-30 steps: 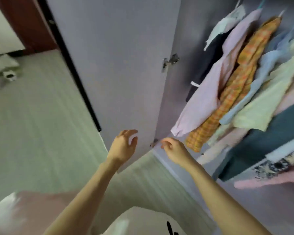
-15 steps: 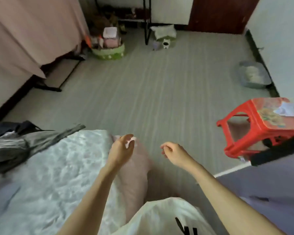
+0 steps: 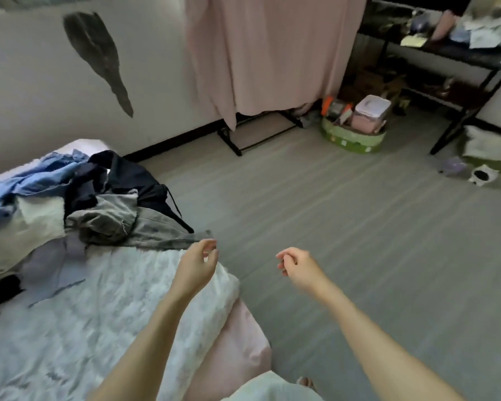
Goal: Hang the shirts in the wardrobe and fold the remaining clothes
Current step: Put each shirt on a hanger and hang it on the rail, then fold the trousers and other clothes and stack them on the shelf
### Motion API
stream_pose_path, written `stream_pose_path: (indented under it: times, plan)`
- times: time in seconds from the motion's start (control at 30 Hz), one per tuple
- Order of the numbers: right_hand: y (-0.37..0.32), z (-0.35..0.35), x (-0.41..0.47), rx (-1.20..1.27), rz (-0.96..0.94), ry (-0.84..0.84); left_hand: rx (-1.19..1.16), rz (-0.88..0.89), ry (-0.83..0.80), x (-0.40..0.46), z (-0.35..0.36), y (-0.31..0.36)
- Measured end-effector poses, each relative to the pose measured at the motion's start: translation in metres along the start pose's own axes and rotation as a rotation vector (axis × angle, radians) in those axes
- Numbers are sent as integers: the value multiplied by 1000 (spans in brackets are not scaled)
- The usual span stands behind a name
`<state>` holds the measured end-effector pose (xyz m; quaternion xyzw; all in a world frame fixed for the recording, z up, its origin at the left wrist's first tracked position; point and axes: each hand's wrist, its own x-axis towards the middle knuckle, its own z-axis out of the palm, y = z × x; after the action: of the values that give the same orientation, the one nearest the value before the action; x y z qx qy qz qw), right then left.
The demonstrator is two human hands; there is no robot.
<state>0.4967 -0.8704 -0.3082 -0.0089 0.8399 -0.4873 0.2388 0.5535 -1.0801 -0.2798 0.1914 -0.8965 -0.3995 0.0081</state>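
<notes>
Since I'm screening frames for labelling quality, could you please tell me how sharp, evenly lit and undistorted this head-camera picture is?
Head view: dim, flat indoor light, no glare and only faint shadows; wide-angle bending curves the white wall and the grey striped floor; the crumpled pile of blue, black and grey clothes and the cluttered black desk look soft and smeared; the empty left hand and right hand are fairly sharp.

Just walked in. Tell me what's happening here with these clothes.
A person stands at the corner of a bed, both arms held out in front. The left hand and right hand are loosely curled and hold nothing. A heap of unfolded clothes, blue, dark and grey, lies on the bed to the left, with a grey garment trailing toward the left hand. None of the heap looks folded yet.
</notes>
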Motion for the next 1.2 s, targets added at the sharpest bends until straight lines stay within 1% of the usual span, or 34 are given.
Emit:
stream_pose_path:
  times: [0.07, 0.17, 0.23, 0.33, 0.47, 0.53, 0.6, 0.7, 0.93, 1.03, 1.1, 1.2]
  plan:
    - [-30, -17, 37, -39, -71, -7, -3, 11, 68, 25, -4, 22]
    - [-83, -13, 83, -98, -186, -117, 12, -33, 169, 50, -25, 34]
    - [-118, 1, 110, -134, -276, -228, 24, -96, 261, 65, -46, 26]
    - [-153, 20, 145, -165, -345, -351, 27, -179, 373, 85, -75, 8]
    - [-190, 39, 205, -214, -384, -456, 8, -303, 460, 140, -99, -23]
    - [-202, 42, 230, -246, -400, -454, -12, -331, 436, 164, -103, -31]
    - [-229, 59, 273, -294, -427, -458, -49, -369, 452, 202, -115, -46]
    - [-278, 93, 327, -383, -443, -508, -59, -435, 480, 248, -147, -68]
    - [-359, 196, 406, -421, -475, -702, -8, -576, 539, 309, -237, -128]
    - [-391, 253, 448, -421, -481, -766, 63, -629, 567, 344, -278, -165]
    - [-410, 288, 473, -424, -504, -792, 109, -648, 562, 370, -302, -185]
    - [-446, 357, 526, -421, -528, -800, 166, -690, 534, 429, -345, -228]
